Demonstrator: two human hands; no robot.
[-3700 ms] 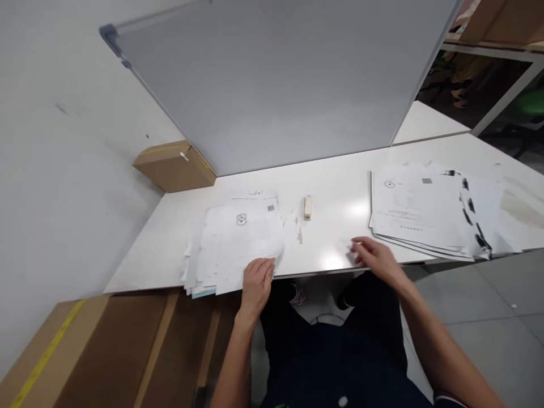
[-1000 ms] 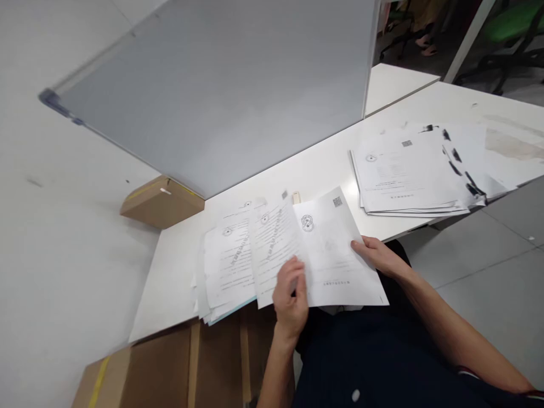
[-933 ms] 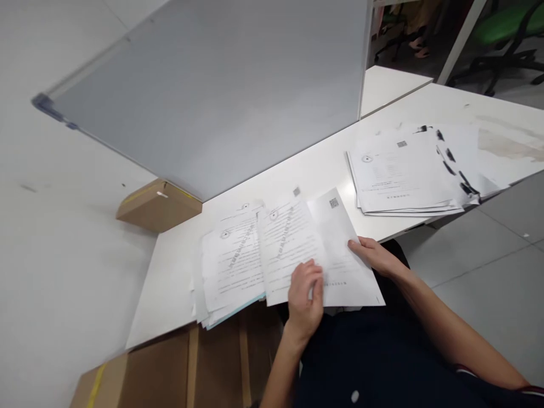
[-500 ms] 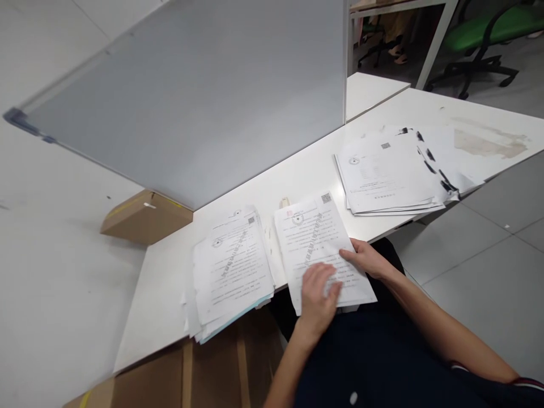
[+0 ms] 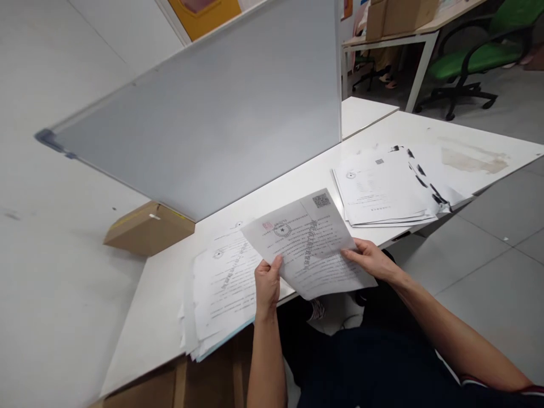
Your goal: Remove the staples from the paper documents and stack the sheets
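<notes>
A printed sheet of paper point(image 5: 306, 226), with a round seal, a small red stamp and a square code at its corner, is held up above the table's front edge. My left hand point(image 5: 267, 283) pinches its left edge, thumb on top. My right hand point(image 5: 369, 259) grips its right edge the same way. Whether more than one sheet is in the hands, I cannot tell. Left of it lies a stack of printed papers point(image 5: 223, 283), partly covered by the held sheet and my left hand. To the right rests another paper stack point(image 5: 382, 192) beside black-smudged pages.
A large whiteboard point(image 5: 221, 113) stands along the back of the white table point(image 5: 148, 317). At its lower left is a cardboard box point(image 5: 148, 229); more cardboard point(image 5: 144, 391) sits below the table. A green chair point(image 5: 471, 59) and another desk point(image 5: 391, 39) are behind to the right.
My left hand has moved from the sheet's face to its left edge and closed on it. The sheet is raised and tilted, now overlapping the left stack. The camera view has shifted upward.
</notes>
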